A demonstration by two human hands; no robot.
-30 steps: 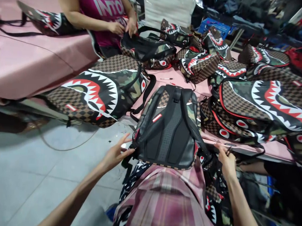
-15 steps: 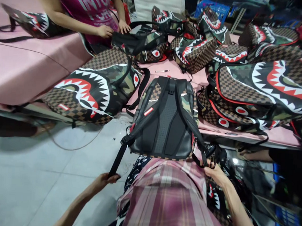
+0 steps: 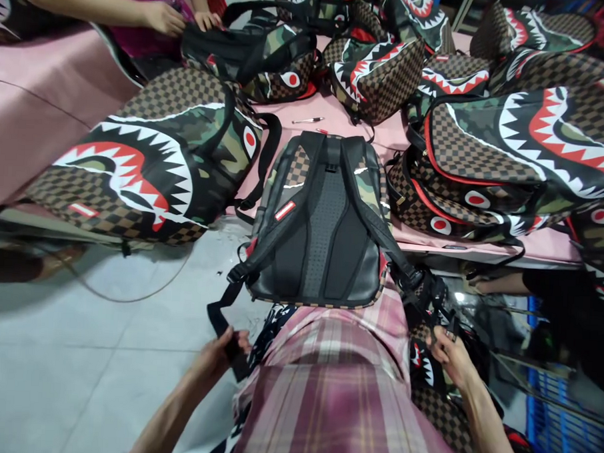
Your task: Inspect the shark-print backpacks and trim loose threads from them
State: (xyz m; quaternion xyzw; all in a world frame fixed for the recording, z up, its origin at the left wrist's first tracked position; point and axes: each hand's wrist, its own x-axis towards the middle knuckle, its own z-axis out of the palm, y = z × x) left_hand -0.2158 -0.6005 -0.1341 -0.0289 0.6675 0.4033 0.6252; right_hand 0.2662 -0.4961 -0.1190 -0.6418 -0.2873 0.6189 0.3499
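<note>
Black strap [image 3: 218,314] hangs slacker in left hand [image 3: 217,358].

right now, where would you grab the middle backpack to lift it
Grip a padded shoulder strap mid-length, from above: the backpack lies back panel up, so both straps sit exposed on top. Left hand and right hand each pinch only a strap tail.

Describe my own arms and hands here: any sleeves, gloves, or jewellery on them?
Both forearms are bare down to the picture's lower edge, with no sleeves. The left hand and right hand wear no gloves, and no watch or bracelet shows at either wrist. Rings are too small to tell. A pink plaid shirt covers the torso.
</note>
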